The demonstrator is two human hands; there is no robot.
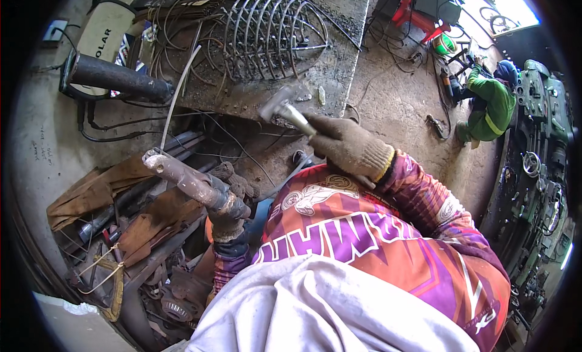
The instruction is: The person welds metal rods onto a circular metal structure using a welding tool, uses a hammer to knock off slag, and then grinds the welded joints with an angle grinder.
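My right hand (354,145), in a brown knit glove, is closed around the handle of a hammer (296,118). The hammer's head is blurred, just above the near edge of the metal worktable (200,100). At the left, my gloved left hand (237,183) grips a worn, thick welding electrode holder (185,181). From its tip a long pale electrode (180,97) slants up toward the table. On the tabletop lies a curved cage of bent metal rods (273,37), apart from both hands. A small pale piece (322,96) lies near the table edge.
A welding machine (100,40) stands at the left behind a dark pipe (118,78). Brown cloths (151,222) and metal stock lie below. Cables (236,147) cross the floor. A co-worker in green (492,106) crouches at right beside a large lathe (539,158).
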